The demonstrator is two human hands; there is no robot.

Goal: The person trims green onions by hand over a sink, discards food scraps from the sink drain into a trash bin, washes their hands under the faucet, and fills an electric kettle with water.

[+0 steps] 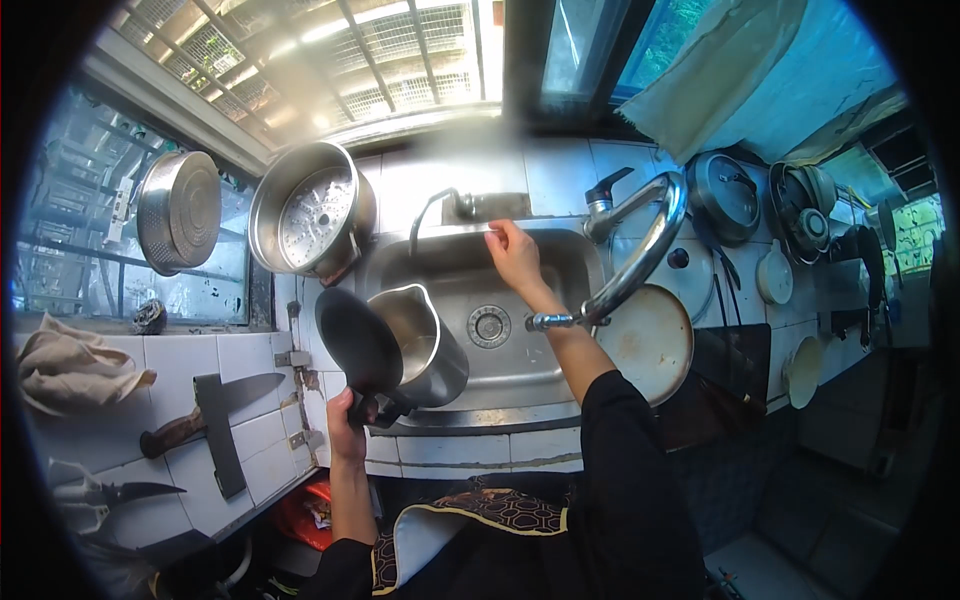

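Note:
My left hand (346, 427) grips the handle of a metal pitcher (442, 367) with a pouring lip, its dark round lid (356, 337) tipped back at its left side. The pitcher leans over the left part of a stainless steel sink (525, 375). Above the basin's far half is my right hand (515, 256), fingers curled; whether it holds anything small cannot be told. A curved chrome faucet (645, 247) crosses over my right forearm, and its lever (609, 186) stands at the back. The sink's drain strainer (489, 327) shows between the pitcher and my forearm.
Left of the sink stand a deep steamer pot (304, 217) and an upright perforated steel pan (180, 214). A knife (210, 412) hangs in a wall rack beside a cloth (71, 364). Right of the sink are a round pale lid (649, 345), a lidded pot (724, 199) and stacked bowls (814, 221).

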